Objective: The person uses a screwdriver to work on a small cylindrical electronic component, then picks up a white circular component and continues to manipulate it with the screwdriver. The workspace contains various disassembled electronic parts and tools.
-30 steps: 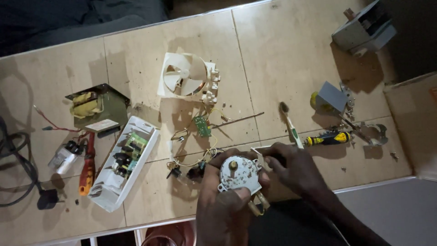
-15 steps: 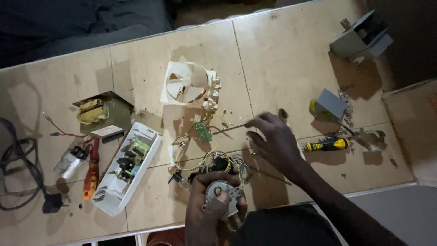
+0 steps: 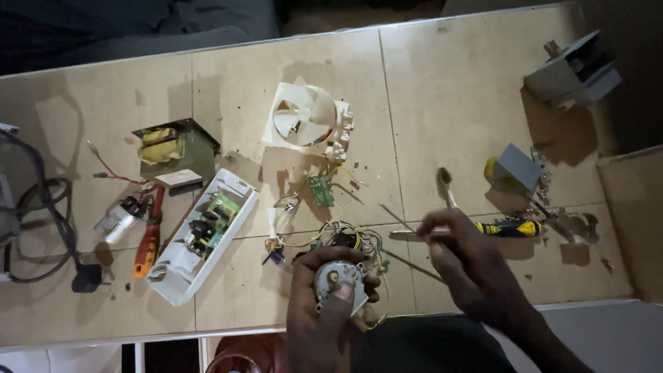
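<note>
- Since half a second ago, the right hand (image 3: pixel 464 266) has dropped from above the thin rod toward the table's near edge and now pinches a slim metal tool (image 3: pixel 407 235) whose tip points left.
- Fingers of that hand are pressed together around the tool; the thumb side faces the left hand.
- Left hand (image 3: pixel 324 314) grips a small round motor (image 3: pixel 338 280), thumb laid across its face, fingers curled under it.
- Motor sits just left of the right hand, close to the person's body, with a tangle of yellow wires (image 3: pixel 345 238) just beyond it.
- Past the right hand's fingertips lies a yellow-handled screwdriver (image 3: pixel 510 228), and a thin rod (image 3: pixel 407 242) runs slantwise under the hand.
- Farther beyond the left hand: a small green board (image 3: pixel 320 191), then a white fan housing (image 3: pixel 307 124).
- Well left of the left hand lie a white case with a circuit board (image 3: pixel 200 238), red pliers (image 3: pixel 148 242), a transformer (image 3: pixel 173 148) and a black cable (image 3: pixel 41 228).
- Far beyond the right hand stands a grey metal block (image 3: pixel 573 69) at the table's (image 3: pixel 449 90) corner.
</note>
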